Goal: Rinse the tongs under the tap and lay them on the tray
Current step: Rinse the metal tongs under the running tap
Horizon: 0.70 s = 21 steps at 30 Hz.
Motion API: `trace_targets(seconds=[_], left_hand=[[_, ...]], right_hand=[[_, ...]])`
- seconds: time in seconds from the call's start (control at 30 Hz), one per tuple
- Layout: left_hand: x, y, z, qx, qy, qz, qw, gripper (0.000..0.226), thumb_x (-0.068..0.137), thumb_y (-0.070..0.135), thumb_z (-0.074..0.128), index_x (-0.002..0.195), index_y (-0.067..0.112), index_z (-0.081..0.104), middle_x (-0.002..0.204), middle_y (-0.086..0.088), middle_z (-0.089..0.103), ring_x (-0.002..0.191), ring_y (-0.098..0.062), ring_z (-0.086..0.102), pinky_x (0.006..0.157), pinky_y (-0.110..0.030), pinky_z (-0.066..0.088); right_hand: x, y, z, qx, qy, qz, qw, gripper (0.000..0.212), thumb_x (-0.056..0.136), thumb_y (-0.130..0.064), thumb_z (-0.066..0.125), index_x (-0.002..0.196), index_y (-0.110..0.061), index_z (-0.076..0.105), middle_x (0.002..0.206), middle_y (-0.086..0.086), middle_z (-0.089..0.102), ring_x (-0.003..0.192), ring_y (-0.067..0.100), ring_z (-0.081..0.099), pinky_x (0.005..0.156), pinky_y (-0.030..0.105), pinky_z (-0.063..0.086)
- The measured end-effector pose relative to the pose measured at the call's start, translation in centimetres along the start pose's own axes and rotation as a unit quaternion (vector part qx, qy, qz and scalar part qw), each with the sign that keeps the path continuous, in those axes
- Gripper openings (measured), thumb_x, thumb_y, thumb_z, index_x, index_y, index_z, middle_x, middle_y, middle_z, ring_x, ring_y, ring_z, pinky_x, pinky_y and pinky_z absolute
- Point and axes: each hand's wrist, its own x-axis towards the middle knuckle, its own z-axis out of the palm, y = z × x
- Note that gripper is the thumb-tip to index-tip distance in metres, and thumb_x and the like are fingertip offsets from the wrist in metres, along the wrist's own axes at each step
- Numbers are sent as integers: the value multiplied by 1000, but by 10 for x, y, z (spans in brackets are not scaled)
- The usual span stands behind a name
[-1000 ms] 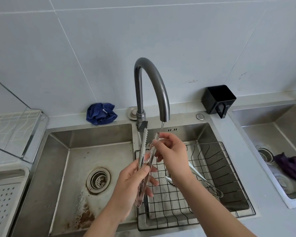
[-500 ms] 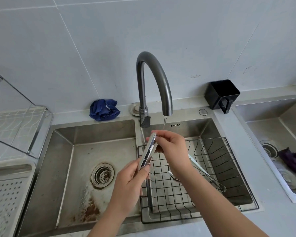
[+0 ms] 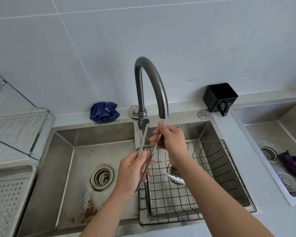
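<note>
Both hands hold the steel serrated tongs under the grey arched tap: left hand gripping the hinge end, right hand pinching one arm. Black wire basket in the right basin holds a white utensil.

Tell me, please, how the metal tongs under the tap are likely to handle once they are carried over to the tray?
The tongs look like thin polished steel, so probably stiff and fairly light. Water runs from the tap onto them, so they may be slippery. Their arms are splayed between the left hand and right hand; likely springy.

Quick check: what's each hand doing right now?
Left hand: closed around the tongs near the hinge end.
Right hand: pinching one tong arm under the tap.
</note>
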Motion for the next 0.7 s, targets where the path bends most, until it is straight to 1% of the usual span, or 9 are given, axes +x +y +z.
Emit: trace_targets(seconds=[0.13, 0.2, 0.27, 0.37, 0.43, 0.5, 0.57, 0.63, 0.7], left_hand=[[10, 2, 3, -9, 26, 27, 999, 24, 102, 24, 55, 100, 9, 73, 82, -17, 74, 57, -26, 60, 45, -32, 45], [14, 4, 3, 7, 24, 46, 999, 22, 101, 27, 57, 100, 13, 75, 84, -22, 72, 59, -24, 61, 47, -34, 46], [17, 6, 4, 33, 11, 55, 998, 23, 99, 30, 60, 97, 12, 74, 87, -24, 71, 60, -20, 62, 50, -36, 47], [19, 9, 8, 64, -5, 56, 996, 23, 98, 33, 60, 92, 15, 73, 87, -18, 73, 61, -16, 64, 50, -35, 47], [19, 10, 9, 70, -12, 53, 996, 21, 100, 32, 59, 91, 18, 73, 89, -14, 75, 61, -16, 65, 49, -33, 48], [19, 8, 7, 59, -13, 52, 997, 20, 100, 30, 59, 89, 24, 74, 84, -10, 75, 60, -15, 65, 48, -31, 50], [18, 5, 6, 55, -18, 60, 997, 22, 100, 31, 59, 88, 27, 76, 71, -3, 71, 60, -14, 63, 49, -26, 50], [16, 2, 6, 53, -17, 75, 996, 21, 100, 32, 59, 91, 31, 77, 66, 3, 68, 61, -12, 63, 52, -21, 49], [14, -2, 7, 54, 1, 91, 994, 21, 100, 29, 59, 92, 35, 77, 65, 7, 67, 59, -12, 61, 52, -18, 48]], right_hand=[[-3, 5, 7, 35, -60, 3, 998, 13, 103, -17, 58, 109, -10, 68, 87, 12, 79, 73, 22, 72, 56, 31, 55], [-6, 9, 10, -6, -31, -7, 999, 18, 104, -24, 57, 102, -11, 69, 83, 12, 78, 68, 24, 73, 51, 31, 56], [-3, 9, 11, -66, 43, -25, 997, 31, 106, -32, 54, 89, -11, 71, 73, 11, 76, 56, 21, 70, 43, 28, 52], [2, 8, 7, -124, 121, -47, 984, 34, 103, -27, 53, 81, -6, 69, 63, 14, 70, 49, 25, 64, 42, 30, 49], [1, 8, 7, -88, 102, -41, 990, 23, 97, -15, 56, 84, -2, 69, 67, 13, 71, 51, 25, 64, 43, 31, 50], [-2, 8, 6, -62, 67, -33, 995, 15, 96, -10, 58, 89, -9, 70, 71, 7, 74, 52, 20, 65, 43, 27, 50], [-2, 7, 3, -70, 74, -42, 994, 17, 100, -19, 57, 90, -13, 69, 69, 8, 74, 48, 18, 61, 39, 26, 46], [-1, 6, 0, -92, 103, -48, 989, 34, 105, -33, 52, 86, -11, 68, 63, 11, 73, 43, 18, 57, 36, 26, 41], [-1, 6, 0, -68, 91, -26, 993, 39, 108, -34, 46, 89, -8, 69, 64, 10, 73, 43, 16, 54, 37, 26, 39]])
